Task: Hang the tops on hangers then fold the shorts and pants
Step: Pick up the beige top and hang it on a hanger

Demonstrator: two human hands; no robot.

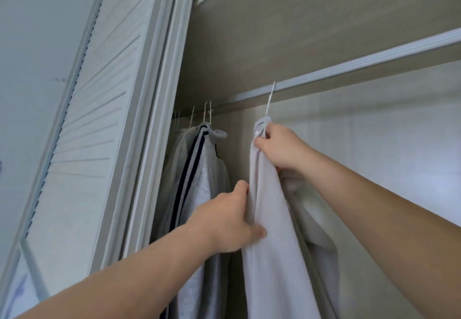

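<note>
One pale grey top (269, 219) hangs inside the wardrobe, its white hanger hook (271, 98) caught over the rail (349, 70), well to the right of the other hung clothes. The right hand (277, 147) clenches the collar just under the hook, seemingly to steady the hanger and keep the neckline seated on it. The left hand (224, 221) pinches the front edge of the fabric lower down, thumb on the cloth, probably to tug it straight so it drapes flat. To the left, a top with dark stripes (199, 169) and several more garments sit bunched on their own hangers near the louvred door (87, 119), leaving the open stretch of rail for this one.
</note>
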